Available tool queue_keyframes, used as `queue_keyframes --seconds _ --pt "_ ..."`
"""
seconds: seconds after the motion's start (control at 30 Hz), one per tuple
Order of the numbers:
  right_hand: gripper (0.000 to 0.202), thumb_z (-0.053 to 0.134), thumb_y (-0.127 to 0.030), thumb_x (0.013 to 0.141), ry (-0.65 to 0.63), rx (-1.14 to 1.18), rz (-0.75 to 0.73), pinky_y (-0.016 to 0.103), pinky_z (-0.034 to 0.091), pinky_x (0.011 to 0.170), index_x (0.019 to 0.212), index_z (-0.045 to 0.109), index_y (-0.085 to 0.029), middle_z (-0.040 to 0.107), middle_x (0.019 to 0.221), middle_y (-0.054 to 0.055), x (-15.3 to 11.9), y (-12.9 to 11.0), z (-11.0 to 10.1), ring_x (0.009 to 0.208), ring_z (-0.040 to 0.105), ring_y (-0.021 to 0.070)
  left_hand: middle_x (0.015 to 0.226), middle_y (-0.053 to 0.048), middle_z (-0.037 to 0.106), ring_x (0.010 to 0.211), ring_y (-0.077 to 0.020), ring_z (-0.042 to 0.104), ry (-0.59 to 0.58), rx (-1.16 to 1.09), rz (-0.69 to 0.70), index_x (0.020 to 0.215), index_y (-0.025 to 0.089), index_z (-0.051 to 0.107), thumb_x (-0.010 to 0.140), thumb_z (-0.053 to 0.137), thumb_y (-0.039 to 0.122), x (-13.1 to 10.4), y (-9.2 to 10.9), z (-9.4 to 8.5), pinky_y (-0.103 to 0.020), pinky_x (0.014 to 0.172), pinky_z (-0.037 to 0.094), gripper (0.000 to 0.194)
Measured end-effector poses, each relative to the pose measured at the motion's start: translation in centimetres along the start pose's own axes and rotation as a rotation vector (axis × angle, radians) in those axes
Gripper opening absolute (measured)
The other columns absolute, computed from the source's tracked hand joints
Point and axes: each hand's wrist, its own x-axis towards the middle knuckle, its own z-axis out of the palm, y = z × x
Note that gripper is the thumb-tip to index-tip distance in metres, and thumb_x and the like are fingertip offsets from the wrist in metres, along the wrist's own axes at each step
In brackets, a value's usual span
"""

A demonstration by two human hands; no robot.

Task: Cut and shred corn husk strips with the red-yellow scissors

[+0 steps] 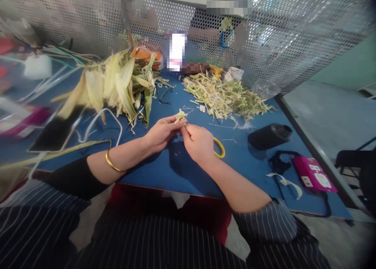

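My left hand and my right hand meet over the blue table. Between their fingertips they pinch a small pale green leaf piece. A gold bangle sits on my left wrist. Just behind my right hand lies a yellow ring on the table. A heap of long pale green leaves lies to the far left of my hands. A pile of short cut leaf strips lies to the far right.
A black cylinder lies on its side at the right, near a pink device with a black cord. A dark phone and white cable lie at the left. A perforated metal screen closes the back.
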Motion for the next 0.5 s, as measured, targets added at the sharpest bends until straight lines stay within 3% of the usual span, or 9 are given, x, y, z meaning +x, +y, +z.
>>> queue_keyframes --seconds 0.3,0.5 --pt "0.032 0.039 -0.029 0.094 -0.016 0.014 -0.041 0.031 0.028 0.064 0.07 0.057 -0.019 0.067 0.072 0.004 -0.17 -0.43 0.03 0.062 0.054 0.0147 0.07 -0.002 0.061 0.066 -0.0096 0.052 0.047 0.046 0.018 0.068 0.012 0.069 0.075 0.069 0.019 -0.22 0.36 0.32 -0.023 0.065 0.04 0.01" --pt "0.034 0.038 -0.031 0.095 0.04 0.021 -0.009 0.03 0.027 0.063 0.068 0.056 -0.019 0.066 0.07 0.004 -0.01 -0.16 -0.31 0.063 0.054 0.0144 0.09 -0.005 0.067 0.081 -0.0125 0.059 -0.061 -0.011 -0.043 0.091 0.018 0.074 0.075 0.07 0.03 0.0 0.52 -0.15 -0.025 0.078 0.044 0.02"
